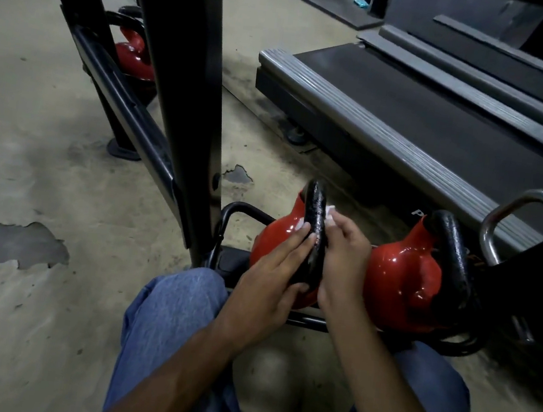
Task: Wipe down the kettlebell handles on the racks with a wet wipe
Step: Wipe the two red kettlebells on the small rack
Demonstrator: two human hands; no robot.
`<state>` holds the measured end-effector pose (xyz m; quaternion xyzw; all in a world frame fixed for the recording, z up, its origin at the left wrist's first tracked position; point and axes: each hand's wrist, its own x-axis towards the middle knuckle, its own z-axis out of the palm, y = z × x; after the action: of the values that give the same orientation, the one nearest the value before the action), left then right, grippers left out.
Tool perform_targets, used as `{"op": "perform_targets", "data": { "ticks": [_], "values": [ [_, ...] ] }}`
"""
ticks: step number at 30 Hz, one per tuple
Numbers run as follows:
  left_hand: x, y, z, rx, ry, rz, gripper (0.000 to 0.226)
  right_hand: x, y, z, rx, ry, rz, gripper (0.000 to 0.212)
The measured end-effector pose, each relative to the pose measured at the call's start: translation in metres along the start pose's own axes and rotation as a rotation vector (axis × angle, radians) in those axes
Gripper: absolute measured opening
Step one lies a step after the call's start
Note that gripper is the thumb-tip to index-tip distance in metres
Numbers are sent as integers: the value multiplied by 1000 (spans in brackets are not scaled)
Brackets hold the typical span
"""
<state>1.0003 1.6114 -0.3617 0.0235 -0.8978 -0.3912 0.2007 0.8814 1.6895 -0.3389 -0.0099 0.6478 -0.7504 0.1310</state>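
A red kettlebell [275,234] with a black handle [315,211] sits on the low rack rail [306,321] in front of my knees. My left hand [271,278] lies against the handle's left side with fingers stretched along it and the thumb under it. My right hand [342,260] wraps the handle's right side and presses a white wet wipe [329,213] onto it; a scrap of wipe [305,226] also shows at my left fingertips. A second red kettlebell [398,281] with a black handle [453,254] stands just to the right.
A black rack upright [188,91] rises left of the kettlebells, with another red kettlebell [132,56] on the far rail. A treadmill deck [412,120] runs along the right. A chrome handle [525,211] pokes up at the far right. The concrete floor [25,173] is worn.
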Motion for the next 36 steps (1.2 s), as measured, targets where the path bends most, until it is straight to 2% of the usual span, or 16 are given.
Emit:
{"op": "perform_targets", "data": {
  "ticks": [2, 3, 5, 8, 11, 13, 15, 17, 19, 22, 24, 27, 29, 31, 34, 36],
  "values": [
    [1, -1, 1, -45, 16, -24, 84, -8, 5, -7, -349, 25, -410, 25],
    [1, -2, 1, -69, 22, -39, 85, -2, 3, -6, -489, -31, -587, 25],
    [0, -5, 1, -106, 23, -64, 85, 15, -8, -4, -714, -239, -814, 26],
    [-4, -8, 0, -138, 43, -89, 81, 24, -22, -11, -897, -464, -907, 31],
    [-7, -12, -3, -117, 65, -44, 75, -14, -18, -32, -816, -461, -878, 38],
    [-5, -11, -3, -77, 95, -17, 71, -37, -11, -38, -703, -335, -766, 40],
    [-3, -9, -2, -58, 121, -21, 66, -34, -5, -36, -589, -147, -582, 37],
    [-3, -6, -2, -53, 121, -39, 64, -16, -6, -28, -436, -46, -367, 34],
    [-3, -6, -3, -62, 123, -39, 64, 3, -4, -19, -164, -89, -109, 28],
    [-4, -5, -4, -60, 137, -29, 62, 16, -11, -6, 212, -211, 394, 30],
    [-5, -4, -3, -67, 133, -30, 63, 12, -14, -10, 290, -246, 471, 32],
    [-5, -7, -3, -65, 123, -9, 64, -6, -2, -17, 235, -130, 280, 24],
    [-4, -8, -4, -67, 134, -7, 64, -17, 2, -17, 19, 2, 10, 18],
    [-2, -8, -3, -86, 146, -17, 66, -11, -4, -12, -279, 20, -323, 21],
    [-2, -10, -3, -101, 158, -42, 67, 23, -28, -2, -721, -187, -725, 22],
    [-3, -12, -4, -99, 177, -67, 63, 42, -49, 9, -1107, -459, -812, 22]
  ]
}}
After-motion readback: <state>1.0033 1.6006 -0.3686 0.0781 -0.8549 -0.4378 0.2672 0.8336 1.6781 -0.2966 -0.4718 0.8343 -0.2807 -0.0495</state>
